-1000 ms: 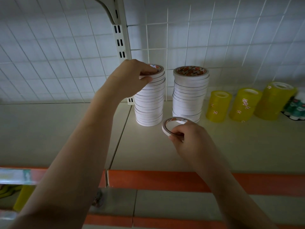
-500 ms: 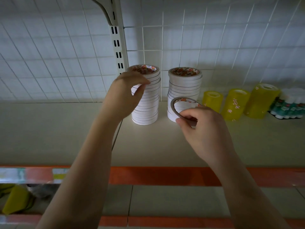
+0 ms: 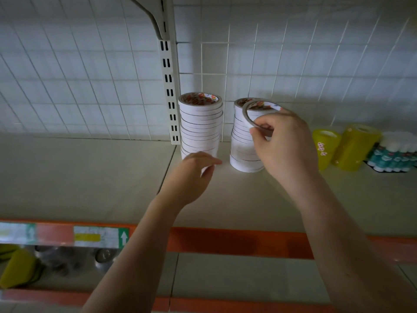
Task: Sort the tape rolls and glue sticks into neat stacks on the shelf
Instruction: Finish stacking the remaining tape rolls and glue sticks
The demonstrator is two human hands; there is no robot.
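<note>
Your right hand pinches the thin tape roll by its rim, tilted just above the right stack, so hold this light, stiff ring softly while your left hand, fingers loosely curled, touches the left stack.

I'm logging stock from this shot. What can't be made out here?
Head view:
- right stack: its right side hidden by the right hand.
- left stack: base hidden by the left hand.
- glue sticks: cut off by the right edge.
- tape roll label: blurred.
</note>
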